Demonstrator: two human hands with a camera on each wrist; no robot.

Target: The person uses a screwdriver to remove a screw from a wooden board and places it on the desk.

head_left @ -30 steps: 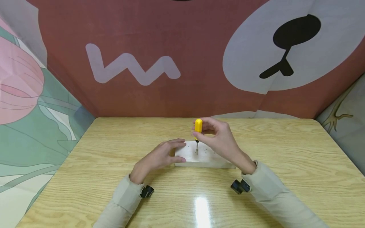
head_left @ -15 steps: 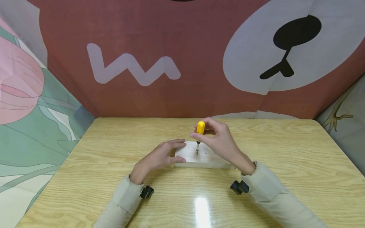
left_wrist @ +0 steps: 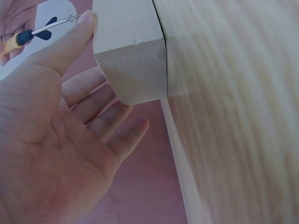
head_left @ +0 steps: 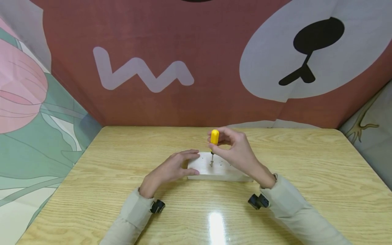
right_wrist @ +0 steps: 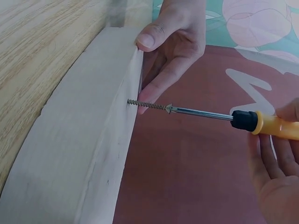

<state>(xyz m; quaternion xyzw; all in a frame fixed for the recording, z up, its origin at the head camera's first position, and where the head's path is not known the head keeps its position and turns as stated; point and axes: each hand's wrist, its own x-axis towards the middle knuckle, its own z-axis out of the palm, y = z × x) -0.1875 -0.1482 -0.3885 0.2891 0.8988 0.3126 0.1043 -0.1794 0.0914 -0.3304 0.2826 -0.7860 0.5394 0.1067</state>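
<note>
A pale wooden block (head_left: pixel 204 166) lies lengthwise on the table, with several small holes in its top. My left hand (head_left: pixel 171 167) holds its left end, thumb at the near edge and fingers at the far edge. In the right wrist view a threaded screw (right_wrist: pixel 148 105) stands out of the block with only its tip sunk in. My right hand (head_left: pixel 237 151) grips the yellow handle of a screwdriver (head_left: pixel 215 136) between thumb and fingers. The screwdriver's tip meets the screw head, and the shaft runs nearly in line with the screw. Some right fingers are hidden behind the handle.
The wood-grain table (head_left: pixel 128 146) extends on all sides of the block. A printed cloth wall (head_left: pixel 147 109) rises behind its back edge. Small black cameras (head_left: pixel 258 201) sit at both wrists.
The screwdriver handle tilted slightly right and then came back a little as the right thumb and fingers shifted on it. The left hand and block stayed in place.
</note>
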